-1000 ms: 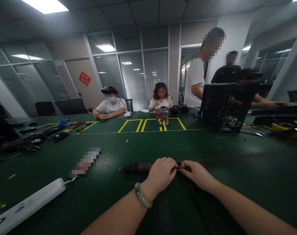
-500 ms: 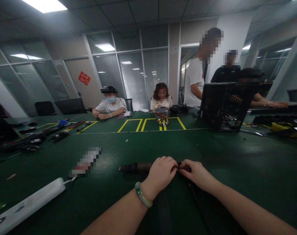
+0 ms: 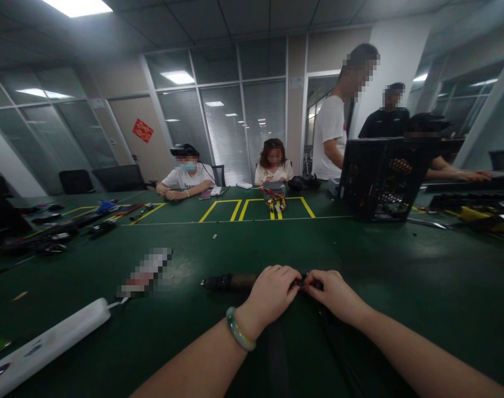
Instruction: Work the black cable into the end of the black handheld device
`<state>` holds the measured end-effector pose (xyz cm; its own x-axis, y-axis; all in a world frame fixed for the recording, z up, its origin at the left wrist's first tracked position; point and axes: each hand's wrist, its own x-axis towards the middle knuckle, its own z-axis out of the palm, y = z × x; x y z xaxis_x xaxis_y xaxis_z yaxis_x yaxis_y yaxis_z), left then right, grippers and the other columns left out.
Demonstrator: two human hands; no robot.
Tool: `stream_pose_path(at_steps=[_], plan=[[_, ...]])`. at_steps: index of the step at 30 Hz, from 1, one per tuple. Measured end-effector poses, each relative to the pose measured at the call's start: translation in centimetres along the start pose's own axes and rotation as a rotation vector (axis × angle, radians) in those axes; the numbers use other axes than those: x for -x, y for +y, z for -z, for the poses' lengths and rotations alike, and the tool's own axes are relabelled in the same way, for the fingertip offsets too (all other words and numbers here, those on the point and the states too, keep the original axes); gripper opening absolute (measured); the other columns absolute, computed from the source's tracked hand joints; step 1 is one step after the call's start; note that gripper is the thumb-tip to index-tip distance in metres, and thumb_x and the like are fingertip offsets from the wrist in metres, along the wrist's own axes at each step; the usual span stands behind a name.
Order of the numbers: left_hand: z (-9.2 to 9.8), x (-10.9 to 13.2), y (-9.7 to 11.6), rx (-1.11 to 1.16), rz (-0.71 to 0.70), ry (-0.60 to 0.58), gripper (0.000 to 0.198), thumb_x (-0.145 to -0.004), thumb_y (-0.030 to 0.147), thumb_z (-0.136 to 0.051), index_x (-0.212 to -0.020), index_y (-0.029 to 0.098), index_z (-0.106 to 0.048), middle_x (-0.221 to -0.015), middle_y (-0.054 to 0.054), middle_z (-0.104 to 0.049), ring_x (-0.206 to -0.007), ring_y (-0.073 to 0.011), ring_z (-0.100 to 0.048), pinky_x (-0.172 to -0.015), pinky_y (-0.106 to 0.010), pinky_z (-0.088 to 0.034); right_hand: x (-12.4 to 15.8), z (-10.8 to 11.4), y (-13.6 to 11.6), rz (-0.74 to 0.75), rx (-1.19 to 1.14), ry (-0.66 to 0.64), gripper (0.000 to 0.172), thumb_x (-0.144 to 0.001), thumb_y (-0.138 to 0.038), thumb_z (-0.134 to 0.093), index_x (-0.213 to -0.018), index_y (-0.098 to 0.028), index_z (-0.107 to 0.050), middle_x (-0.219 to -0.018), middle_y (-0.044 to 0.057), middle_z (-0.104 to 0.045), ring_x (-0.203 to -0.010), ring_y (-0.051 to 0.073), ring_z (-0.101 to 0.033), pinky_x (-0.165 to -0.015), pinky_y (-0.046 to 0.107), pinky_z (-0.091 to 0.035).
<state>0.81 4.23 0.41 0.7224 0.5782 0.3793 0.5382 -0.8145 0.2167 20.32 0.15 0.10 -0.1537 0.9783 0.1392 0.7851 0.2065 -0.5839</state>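
Observation:
A dark cylindrical tool (image 3: 229, 282) lies on the green table (image 3: 252, 243) in front of me, its tip pointing left. My left hand (image 3: 271, 297), a green bangle on its wrist, is closed around the tool's right end. My right hand (image 3: 334, 296) meets it from the right, fingers pinched on a small dark part at that end. A black cable (image 3: 334, 342) runs from the hands toward me. What the fingertips grip is too small to make out.
A white power strip (image 3: 44, 347) lies at the lower left. A black open computer case (image 3: 380, 179) stands at the right. Tools and cables litter the left table edge (image 3: 56, 237). Two people sit across the table; others stand at the right. Yellow tape boxes (image 3: 255, 210) mark the middle.
Both hands stay together on the tool's end; the view has shifted slightly, nothing else visibly moved.

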Motion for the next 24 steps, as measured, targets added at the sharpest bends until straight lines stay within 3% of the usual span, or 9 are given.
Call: stream_pose_path(at_steps=[9, 15, 24], plan=[[0.24, -0.01, 0.11, -0.007, -0.007, 0.020, 0.012, -0.090, 0.025, -0.054, -0.100, 0.022, -0.059, -0.102, 0.000, -0.063, -0.095, -0.0159, -0.057, -0.087, -0.032, -0.043, 0.18, 0.06, 0.04, 0.005, -0.052, 0.005, 0.021, -0.087, -0.038, -0.054, -0.081, -0.021, -0.065, -0.075, -0.001, -0.067, -0.068, 0.016, -0.060, -0.074, 0.029, -0.041], [0.46, -0.01, 0.31, 0.010, -0.014, 0.028, 0.015, -0.091, 0.025, -0.051, -0.102, 0.020, -0.059, -0.102, -0.004, -0.063, -0.096, -0.0183, -0.057, -0.087, -0.034, -0.044, 0.10, -0.07, 0.23, -0.037, -0.079, -0.019, 0.025, -0.086, -0.043, -0.054, -0.082, -0.021, -0.066, -0.078, 0.001, -0.068, -0.071, 0.018, -0.061, -0.073, 0.030, -0.042], [0.56, -0.01, 0.31, -0.006, -0.011, 0.013, 0.010, -0.090, 0.024, -0.052, -0.098, 0.022, -0.058, -0.100, 0.000, -0.061, -0.093, -0.0165, -0.055, -0.083, -0.032, -0.043, 0.08, 0.03, 0.35, -0.009, -0.087, -0.037, 0.022, -0.088, -0.039, -0.053, -0.085, -0.021, -0.066, -0.078, 0.000, -0.068, -0.071, 0.017, -0.060, -0.071, 0.028, -0.041]])
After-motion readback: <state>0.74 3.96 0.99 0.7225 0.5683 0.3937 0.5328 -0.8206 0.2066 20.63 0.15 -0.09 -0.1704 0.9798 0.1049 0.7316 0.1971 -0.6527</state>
